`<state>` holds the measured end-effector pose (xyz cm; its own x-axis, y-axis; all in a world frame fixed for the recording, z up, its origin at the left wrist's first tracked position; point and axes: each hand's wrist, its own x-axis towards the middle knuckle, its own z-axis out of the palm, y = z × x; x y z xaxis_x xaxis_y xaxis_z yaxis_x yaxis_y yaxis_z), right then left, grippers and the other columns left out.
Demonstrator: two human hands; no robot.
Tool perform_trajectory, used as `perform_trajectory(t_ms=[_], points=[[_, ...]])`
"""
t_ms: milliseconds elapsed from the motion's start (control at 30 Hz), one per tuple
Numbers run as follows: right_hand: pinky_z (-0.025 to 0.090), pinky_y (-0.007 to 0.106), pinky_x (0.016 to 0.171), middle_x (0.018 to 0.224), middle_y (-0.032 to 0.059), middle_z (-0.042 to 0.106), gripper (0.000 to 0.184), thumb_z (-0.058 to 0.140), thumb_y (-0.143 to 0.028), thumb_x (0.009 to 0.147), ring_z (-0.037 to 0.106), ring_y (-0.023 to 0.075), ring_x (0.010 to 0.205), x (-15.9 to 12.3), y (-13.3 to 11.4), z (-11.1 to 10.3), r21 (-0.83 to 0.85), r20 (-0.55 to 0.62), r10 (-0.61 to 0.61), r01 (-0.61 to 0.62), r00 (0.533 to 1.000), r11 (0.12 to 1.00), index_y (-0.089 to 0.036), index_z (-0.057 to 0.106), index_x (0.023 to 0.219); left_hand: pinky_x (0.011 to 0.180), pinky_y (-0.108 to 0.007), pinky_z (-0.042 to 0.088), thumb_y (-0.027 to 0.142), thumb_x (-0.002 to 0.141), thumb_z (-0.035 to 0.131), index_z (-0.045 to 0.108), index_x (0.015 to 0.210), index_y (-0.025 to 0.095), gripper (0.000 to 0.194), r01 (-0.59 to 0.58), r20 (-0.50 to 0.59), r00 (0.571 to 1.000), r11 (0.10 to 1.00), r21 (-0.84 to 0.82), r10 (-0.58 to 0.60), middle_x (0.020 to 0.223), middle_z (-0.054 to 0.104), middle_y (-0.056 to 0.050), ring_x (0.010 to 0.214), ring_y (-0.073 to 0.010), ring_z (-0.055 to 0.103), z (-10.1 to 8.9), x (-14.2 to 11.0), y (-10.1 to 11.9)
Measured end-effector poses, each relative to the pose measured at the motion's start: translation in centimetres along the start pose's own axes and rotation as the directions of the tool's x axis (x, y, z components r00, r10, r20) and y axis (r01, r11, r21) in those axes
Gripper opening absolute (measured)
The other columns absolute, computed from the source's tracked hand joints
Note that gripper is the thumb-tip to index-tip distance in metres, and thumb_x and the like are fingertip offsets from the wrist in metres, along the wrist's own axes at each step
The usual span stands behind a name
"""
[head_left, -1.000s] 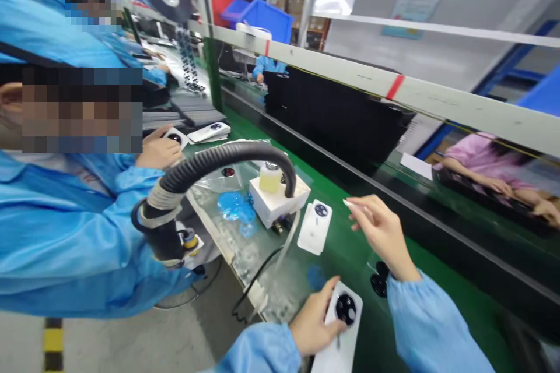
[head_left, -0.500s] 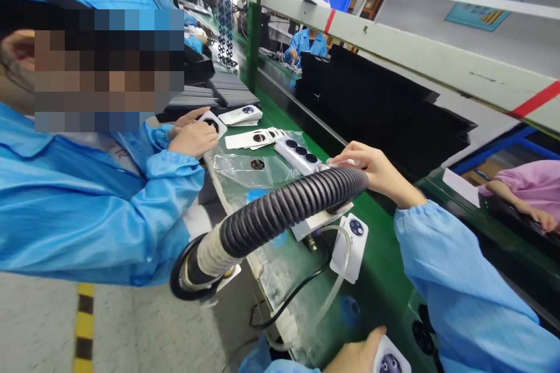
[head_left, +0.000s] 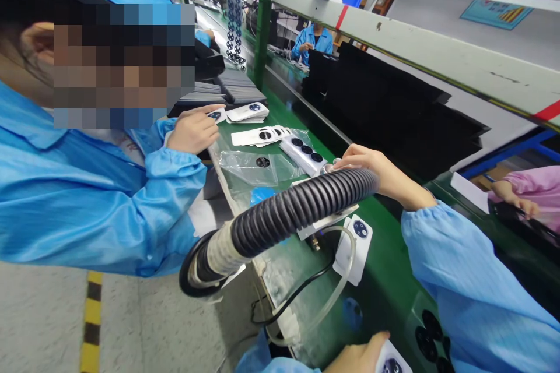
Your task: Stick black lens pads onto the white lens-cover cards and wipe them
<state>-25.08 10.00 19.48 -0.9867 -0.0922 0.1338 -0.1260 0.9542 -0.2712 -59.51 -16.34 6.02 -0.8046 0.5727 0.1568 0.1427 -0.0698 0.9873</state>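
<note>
At the bottom edge my left hand (head_left: 356,356) grips a white phone back cover (head_left: 391,358) with a dark round camera plate; the frame cuts both off. My right hand (head_left: 371,166) reaches behind a black ribbed hose (head_left: 301,215), beside the metal top of a bottle (head_left: 327,169). Its fingers are drawn together, but the hose hides the tips and what they hold. Between the hands, a small stack of white phone back covers (head_left: 356,247) lies on the green table. Black round camera plates (head_left: 426,342) sit by my right sleeve.
A clear tube (head_left: 347,268) and black cable (head_left: 301,291) cross the table's near edge. Past the hose lie a plastic bag (head_left: 249,168), a white strip with black discs (head_left: 306,154) and more covers (head_left: 254,137). A co-worker in blue (head_left: 100,186) sits close on the left.
My right hand, earlier pinching a small white thing over the table, has moved left and forward to the bottle behind the hose. The view has shifted, bringing my left hand to the bottom edge.
</note>
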Motion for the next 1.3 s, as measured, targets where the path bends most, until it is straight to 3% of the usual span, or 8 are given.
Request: perform_trajectory(t_ms=[267,333,367,433,567,667,900,1300], points=[[0.043,0.028,0.065,0.087,0.0055,0.057,0.02,0.057,-0.031,0.086,0.054,0.0163,0.072,0.0,0.2,0.0,-0.058,0.01,-0.006,0.007,1.0,0.998,-0.019,0.071,0.095,0.08,-0.032,0.048,0.031,0.094,0.014,0.062,0.108,0.02,0.052,-0.024,0.081,0.996,0.999,0.021,0.023,0.065,0.058,0.012,0.1,-0.0074,0.066,3.5,-4.4,5.2],[0.043,0.028,0.064,0.086,0.0056,0.057,0.02,0.057,-0.031,0.086,0.054,0.0161,0.071,0.0,0.1,0.0,-0.041,0.015,0.0,0.001,1.0,0.999,-0.019,0.071,0.094,0.08,-0.022,0.049,0.049,0.089,0.026,0.061,0.105,0.011,0.054,-0.02,0.179,0.984,0.999,0.032,0.014,0.085,0.067,0.006,0.087,-0.0022,0.068,7.3,-8.8,6.4],[0.043,0.028,0.064,0.086,0.0057,0.056,0.02,0.058,-0.031,0.086,0.054,0.016,0.071,0.0,0.0,0.0,-0.03,0.015,0.003,-0.003,1.0,1.0,-0.018,0.071,0.093,0.074,-0.032,0.056,0.047,0.085,0.057,0.065,0.101,0.023,0.03,-0.017,0.234,0.972,1.0,0.02,0.011,0.087,0.072,-0.001,0.085,-0.0129,0.07,9.8,-11.7,6.7],[0.043,0.028,0.064,0.085,0.0059,0.056,0.02,0.058,-0.03,0.085,0.054,0.016,0.071,0.1,-0.1,0.1,-0.011,0.007,0.011,-0.011,1.0,1.0,-0.017,0.071,0.091,0.063,-0.03,0.056,0.041,0.071,0.072,0.062,0.106,0.046,0.037,-0.001,0.365,0.931,1.0,0.011,-0.003,0.087,0.07,0.009,0.087,-0.0163,0.071,15.6,-18.4,6.6],[0.043,0.028,0.064,0.084,0.0058,0.056,0.02,0.059,-0.031,0.083,0.055,0.017,0.073,0.2,-0.3,0.3,0.04,-0.002,0.028,-0.028,1.0,0.999,-0.016,0.071,0.087,0.058,-0.027,0.057,0.03,0.053,0.08,0.051,0.117,0.061,0.077,0.03,0.579,0.815,0.999,-0.035,-0.004,0.09,0.069,0.012,0.084,-0.0203,0.072,26.6,-30.8,4.1],[0.043,0.029,0.065,0.083,0.0055,0.056,0.019,0.062,-0.033,0.08,0.055,0.0176,0.074,0.3,-0.2,0.4,0.091,-0.007,0.035,-0.035,0.999,0.995,-0.017,0.071,0.087,0.065,-0.03,0.057,0.036,0.065,0.072,0.051,0.126,0.051,0.066,0.057,0.653,0.757,0.996,-0.065,-0.001,0.086,0.069,0.013,0.08,-0.0208,0.073,31.2,-35.6,1.2],[0.046,0.031,0.067,0.086,0.0059,0.056,0.024,0.065,-0.038,0.08,0.058,0.0194,0.077,0.0,0.0,0.6,0.226,-0.063,0.083,-0.067,0.995,0.972,-0.017,0.072,0.089,0.07,-0.033,0.055,0.042,0.071,0.064,0.054,0.129,0.036,0.06,0.083,0.651,0.758,0.988,-0.127,0.02,0.081,0.069,0.012,0.082,-0.0221,0.072,33.2,-37.8,-3.7],[0.046,0.031,0.067,0.086,0.0057,0.056,0.026,0.065,-0.039,0.08,0.058,0.0198,0.078,-0.2,-0.1,0.4,0.242,-0.074,0.106,-0.085,0.992,0.966,-0.019,0.073,0.094,0.069,-0.032,0.054,0.04,0.069,0.068,0.052,0.131,0.038,0.065,0.111,0.665,0.747,0.988,-0.11,-0.01,0.085,0.07,0.01,0.083,-0.0225,0.072,34.1,-38.6,-4.9]])
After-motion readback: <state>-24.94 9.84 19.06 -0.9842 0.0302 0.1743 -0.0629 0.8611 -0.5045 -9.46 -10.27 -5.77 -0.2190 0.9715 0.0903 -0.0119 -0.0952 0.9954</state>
